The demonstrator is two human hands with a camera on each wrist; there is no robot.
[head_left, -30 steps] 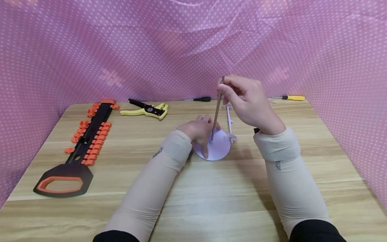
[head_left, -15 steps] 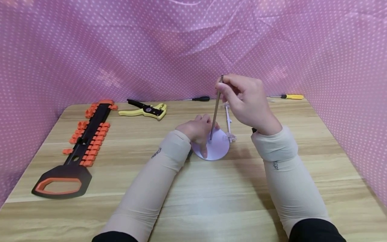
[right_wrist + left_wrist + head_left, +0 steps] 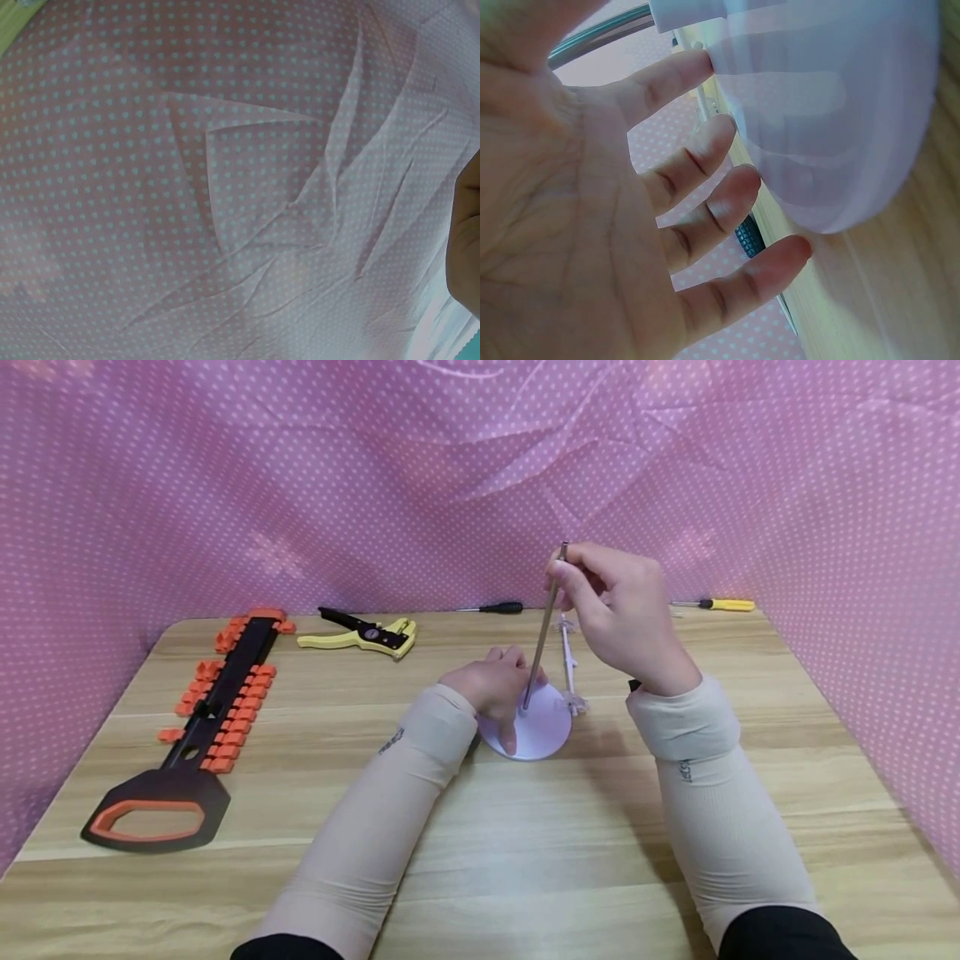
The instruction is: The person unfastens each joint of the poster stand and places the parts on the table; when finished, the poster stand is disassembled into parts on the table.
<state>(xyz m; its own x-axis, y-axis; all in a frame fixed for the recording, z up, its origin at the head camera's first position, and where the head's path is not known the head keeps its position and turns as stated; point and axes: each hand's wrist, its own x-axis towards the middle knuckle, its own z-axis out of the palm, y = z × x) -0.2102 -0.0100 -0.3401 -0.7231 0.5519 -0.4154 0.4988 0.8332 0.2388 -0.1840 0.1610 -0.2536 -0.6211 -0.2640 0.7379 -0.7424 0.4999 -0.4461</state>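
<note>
A round white base (image 3: 543,727) lies flat on the wooden table, with a slim metal rod (image 3: 542,643) rising from its raised centre and leaning to the right. Near the rod's top end, my right hand (image 3: 618,602) pinches it between thumb and fingers. My left hand (image 3: 491,687) rests spread over the left side of the base, its thumb on the top face. In the left wrist view, the fingertips (image 3: 742,180) touch or nearly touch the edge of the base (image 3: 840,135), fingers only slightly bent. The right wrist view shows mostly cloth and a sliver of hand (image 3: 465,232).
Just right of the base lies a white stick with clear ends (image 3: 568,660). Yellow-black wire strippers (image 3: 367,633), a black screwdriver (image 3: 501,607) and a yellow one (image 3: 727,605) lie toward the back. A black rack with orange clips (image 3: 217,710) occupies the left. Pink dotted cloth (image 3: 450,485) encloses the table.
The rod's upper end has tilted a little to the right along with my right hand, while its foot stays at the base's centre. My left hand keeps its place on the base.
</note>
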